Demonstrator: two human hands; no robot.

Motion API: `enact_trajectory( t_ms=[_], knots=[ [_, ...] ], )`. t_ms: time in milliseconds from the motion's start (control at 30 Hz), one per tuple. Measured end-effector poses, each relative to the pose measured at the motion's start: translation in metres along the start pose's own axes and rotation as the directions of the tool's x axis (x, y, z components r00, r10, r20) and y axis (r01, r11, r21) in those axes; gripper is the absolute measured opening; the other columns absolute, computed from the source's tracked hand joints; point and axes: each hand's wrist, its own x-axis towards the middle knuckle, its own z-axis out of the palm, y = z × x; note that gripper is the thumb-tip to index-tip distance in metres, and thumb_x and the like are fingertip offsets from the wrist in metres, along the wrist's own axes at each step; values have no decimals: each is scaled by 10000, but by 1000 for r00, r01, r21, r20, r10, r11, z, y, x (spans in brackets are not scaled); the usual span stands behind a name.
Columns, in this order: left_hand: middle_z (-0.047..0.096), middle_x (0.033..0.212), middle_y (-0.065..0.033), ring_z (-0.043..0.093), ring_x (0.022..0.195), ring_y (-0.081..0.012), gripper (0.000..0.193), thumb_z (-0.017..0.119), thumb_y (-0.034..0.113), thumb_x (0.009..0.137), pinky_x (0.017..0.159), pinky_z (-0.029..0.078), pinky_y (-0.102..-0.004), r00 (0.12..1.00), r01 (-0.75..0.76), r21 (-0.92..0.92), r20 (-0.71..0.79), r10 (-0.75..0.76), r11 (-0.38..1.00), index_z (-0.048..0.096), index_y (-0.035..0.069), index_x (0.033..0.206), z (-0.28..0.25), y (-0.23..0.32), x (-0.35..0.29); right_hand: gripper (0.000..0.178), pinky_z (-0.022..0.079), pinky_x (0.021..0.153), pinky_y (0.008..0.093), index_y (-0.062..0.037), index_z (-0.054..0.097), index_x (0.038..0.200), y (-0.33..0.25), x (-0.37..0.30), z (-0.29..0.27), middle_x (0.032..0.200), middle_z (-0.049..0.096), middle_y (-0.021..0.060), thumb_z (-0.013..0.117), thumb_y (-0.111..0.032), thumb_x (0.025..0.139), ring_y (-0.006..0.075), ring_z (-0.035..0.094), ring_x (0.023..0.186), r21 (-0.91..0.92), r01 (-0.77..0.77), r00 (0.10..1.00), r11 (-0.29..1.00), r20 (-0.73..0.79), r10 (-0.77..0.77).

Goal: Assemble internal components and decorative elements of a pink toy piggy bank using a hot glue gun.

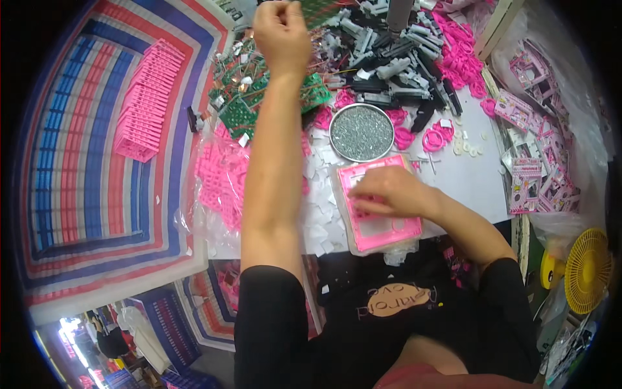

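My left hand reaches far forward over a heap of green circuit boards, its fingers closed; whether it holds anything small I cannot tell. My right hand lies flat on a pink plastic frame that rests on the white worktop near me, fingers pressing on its upper left part. Just beyond the frame stands a round metal dish of small silvery screws.
A pile of grey and black plastic parts and pink rings lie at the back. Loose pink parts in a clear bag sit left. A stack of pink pieces rests on a striped sack. Pink packaged frames and a yellow fan are on the right.
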Motion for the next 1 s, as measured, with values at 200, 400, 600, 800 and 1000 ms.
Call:
enact_trajectory(
  t_ms=[200,400,600,800,1000],
  knots=[
    [560,782,-22,489,691,-116,99,692,47,938,625,402,-270,994,88,31,-63,-86,996,610,28,885,-86,48,-22,294,560,715,317,-50,700,1189,-13,27,-18,991,739,73,719,-191,932,185,672,818,434,-18,931,901,-322,174],
    [568,780,-46,547,703,-239,154,735,8,839,626,414,-389,906,-385,162,256,338,909,651,54,959,-139,101,-72,395,487,635,217,-76,616,1288,-53,76,-17,950,635,-45,717,-254,950,56,565,843,851,106,861,514,-337,382],
    [564,1184,-129,572,1092,-270,476,797,102,801,910,469,-415,957,39,-3,286,-37,999,573,45,1217,-194,166,-124,235,378,506,182,-88,660,1128,-48,64,-17,806,587,-56,660,-277,989,1,500,609,971,-91,869,222,-32,495],
    [562,1244,-138,556,1216,-273,624,762,98,810,1070,431,-420,573,815,-430,499,-650,389,463,-1,1349,-199,189,-155,235,421,509,175,-50,677,1163,-58,46,-14,855,671,-13,642,-208,992,1,538,609,910,-251,880,330,72,470],
    [607,1072,-134,599,1050,-309,228,806,141,782,926,464,-422,450,593,28,817,-361,805,707,54,968,-218,183,-148,263,447,505,165,-34,668,1203,-57,40,-28,922,724,23,618,-180,991,0,572,627,988,-126,899,93,74,431]
  ],
)
